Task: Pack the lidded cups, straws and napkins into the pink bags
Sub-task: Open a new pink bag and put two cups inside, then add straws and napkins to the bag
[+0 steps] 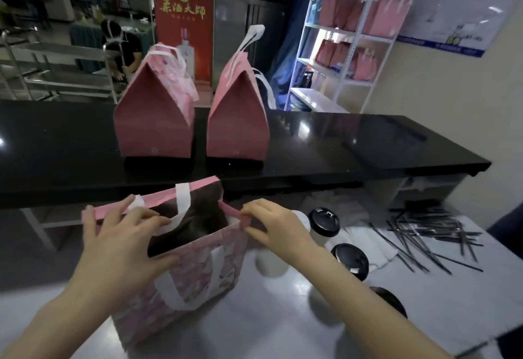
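Observation:
An open pink bag [195, 268] with white handles stands on the grey table in front of me. My left hand [119, 240] grips its left rim, fingers over the edge. My right hand [271, 225] pinches the right rim. The inside of the bag is dark and I cannot see what it holds. Right of the bag stand white cups with black lids [324, 221], [351, 259], and one more lid [390, 300] shows past my right forearm. A pile of black straws [430, 231] lies on white napkins [365, 237] at the right.
Two closed pink bags [154, 115], [237, 121] stand on the black counter [353, 143] behind the table. A white shelf [351, 42] at the back right holds several more pink bags. A person sits far back at the left.

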A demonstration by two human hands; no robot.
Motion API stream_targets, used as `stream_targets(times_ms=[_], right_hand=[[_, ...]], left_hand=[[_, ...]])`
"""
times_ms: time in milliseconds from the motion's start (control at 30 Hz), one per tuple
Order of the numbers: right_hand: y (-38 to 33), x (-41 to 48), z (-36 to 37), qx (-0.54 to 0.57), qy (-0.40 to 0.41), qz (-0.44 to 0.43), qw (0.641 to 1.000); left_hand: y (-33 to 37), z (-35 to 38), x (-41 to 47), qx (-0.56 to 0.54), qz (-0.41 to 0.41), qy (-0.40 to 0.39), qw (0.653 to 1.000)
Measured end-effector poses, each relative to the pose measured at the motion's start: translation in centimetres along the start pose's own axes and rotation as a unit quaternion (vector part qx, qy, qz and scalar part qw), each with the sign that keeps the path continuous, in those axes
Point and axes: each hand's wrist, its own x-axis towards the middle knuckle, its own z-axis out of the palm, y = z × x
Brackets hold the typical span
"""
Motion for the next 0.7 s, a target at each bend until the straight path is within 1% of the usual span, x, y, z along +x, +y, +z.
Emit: stream_targets(times_ms=[67, 133, 200, 267, 333, 400, 533, 600, 700], right_hand=[[1.5, -1.4, -1.4, 0.01, 0.022, -0.012, 1.0], [3.9, -3.0, -3.1, -0.001, 0.039, -0.007, 0.999], [7.1, -4.9, -5.2, -0.018, 0.04, 0.014, 0.999], [11.0, -7.0, -7.4, -0.034, 0.028, 0.041, 0.998], [15.3, -9.2, -9.3, -0.054, 0.016, 0.077, 0.995], [19.9, -11.3, -10.9, -0.058, -0.007, 0.144, 0.988], [28.2, -14.8, -11.9, -0.032, -0.073, 0.267, 0.96], [31.4, -15.9, -11.1, -0.023, -0.109, 0.304, 0.946], [34.7, -17.1, -8.6, 0.0, -0.143, 0.344, 0.928]], left_hand=[[2.5, -0.6, 0.7, -0.013, 0.006, 0.025, 1.0], [6.2, -0.9, 1.6, -0.034, 0.022, 0.054, 0.998], [10.8, -0.5, 2.9, -0.076, 0.055, 0.082, 0.992], [15.8, 0.7, 4.2, -0.122, 0.076, 0.083, 0.986], [21.1, 2.5, 5.7, -0.159, 0.088, 0.05, 0.982], [26.3, 4.8, 7.4, -0.207, 0.097, 0.011, 0.973], [35.3, 10.4, 12.0, -0.266, 0.112, -0.094, 0.953], [38.6, 13.4, 14.3, -0.271, 0.1, -0.144, 0.947], [41.9, 17.8, 17.1, -0.247, 0.083, -0.205, 0.944]])
